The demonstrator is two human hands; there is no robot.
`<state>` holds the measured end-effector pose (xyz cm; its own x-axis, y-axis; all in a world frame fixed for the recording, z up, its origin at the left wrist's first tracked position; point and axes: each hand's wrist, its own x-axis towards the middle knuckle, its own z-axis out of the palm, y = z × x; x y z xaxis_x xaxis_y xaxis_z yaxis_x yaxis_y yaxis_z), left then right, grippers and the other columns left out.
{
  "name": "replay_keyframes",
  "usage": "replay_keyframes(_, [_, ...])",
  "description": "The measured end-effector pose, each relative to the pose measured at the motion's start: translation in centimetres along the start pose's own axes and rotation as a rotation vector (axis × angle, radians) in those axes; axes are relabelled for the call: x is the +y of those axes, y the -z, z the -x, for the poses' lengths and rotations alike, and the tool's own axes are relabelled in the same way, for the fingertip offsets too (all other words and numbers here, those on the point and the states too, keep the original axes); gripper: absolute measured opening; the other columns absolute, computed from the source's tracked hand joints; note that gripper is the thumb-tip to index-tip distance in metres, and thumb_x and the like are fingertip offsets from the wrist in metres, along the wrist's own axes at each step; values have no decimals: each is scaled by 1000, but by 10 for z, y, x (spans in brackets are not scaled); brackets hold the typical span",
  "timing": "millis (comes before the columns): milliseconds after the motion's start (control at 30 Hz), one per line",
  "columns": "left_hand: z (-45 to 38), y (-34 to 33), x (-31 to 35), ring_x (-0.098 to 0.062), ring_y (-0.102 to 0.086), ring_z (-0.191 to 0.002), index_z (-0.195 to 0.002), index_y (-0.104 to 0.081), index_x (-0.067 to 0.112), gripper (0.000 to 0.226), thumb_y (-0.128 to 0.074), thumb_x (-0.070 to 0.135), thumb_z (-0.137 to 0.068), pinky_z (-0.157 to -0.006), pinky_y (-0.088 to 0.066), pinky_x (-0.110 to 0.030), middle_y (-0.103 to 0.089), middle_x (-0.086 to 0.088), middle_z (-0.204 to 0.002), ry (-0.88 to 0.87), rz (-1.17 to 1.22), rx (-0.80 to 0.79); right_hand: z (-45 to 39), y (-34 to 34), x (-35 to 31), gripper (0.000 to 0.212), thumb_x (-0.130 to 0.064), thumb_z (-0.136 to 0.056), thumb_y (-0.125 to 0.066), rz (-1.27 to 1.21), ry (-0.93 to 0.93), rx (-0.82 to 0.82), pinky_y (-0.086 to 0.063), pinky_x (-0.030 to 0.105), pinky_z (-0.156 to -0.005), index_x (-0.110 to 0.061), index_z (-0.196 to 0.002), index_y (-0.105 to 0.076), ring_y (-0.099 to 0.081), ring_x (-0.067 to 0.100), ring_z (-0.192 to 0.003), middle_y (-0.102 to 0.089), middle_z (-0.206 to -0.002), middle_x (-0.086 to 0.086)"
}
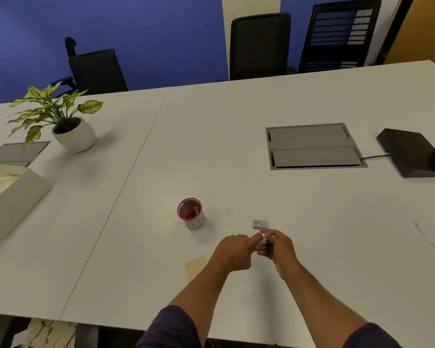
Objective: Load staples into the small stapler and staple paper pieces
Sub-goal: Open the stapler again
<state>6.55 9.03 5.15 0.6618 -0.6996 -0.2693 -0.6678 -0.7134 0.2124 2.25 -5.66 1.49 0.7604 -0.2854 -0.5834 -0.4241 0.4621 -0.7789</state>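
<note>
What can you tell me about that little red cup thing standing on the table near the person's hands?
The red mesh cup is a small round holder, open at the top, standing upright on the white table. Its rim and inside look dark red and mesh-like; the lower outside looks white with faint red lines, perhaps a paper wrap or label. Something small and yellowish sticks up inside, too small to identify. It stands apart, to the left of and beyond the person's hands, and nothing touches it but the table.
</note>
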Motion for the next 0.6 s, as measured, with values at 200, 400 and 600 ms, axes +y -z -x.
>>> replay_keyframes(200, [4, -7, -13, -26, -51, -61, -120, -31, 24, 31, -52, 26, -97, -54, -37, -29, -63, -9, -84, -12, -39, 78, -1, -5, 1, 22, -3, -102, -48, 44, -4, -26, -58, 33, -58, -5, -113, -68, -64, 23, -56, -68, -70, 15])
replay_keyframes(400, [3, -17, -12, -26, -57, -56, -115, -34, 21, 21, -34, 39, -104, -55, -53, -38, -64, -6, -75, 124, 115, 220, -6, -8, -2, 20, -5, -102, -49, 57, -5, 13, -58, 34, -57, -6, -112, -67, -61, 20, -54, -68, -70, 14])
replay_keyframes(600, [-4, -16, -10, -22, -53, -46, -107, -35, 24, 18, -37, 40, -100, -45, -45, -35, -56, 0, -57, 241, 343, 384, -10, -14, -14, 21, -8, -103, -49, 74, 56, 69, -59, 34, -59, -6, -108, -69, -63, 19, -56, -71, -80, 16])
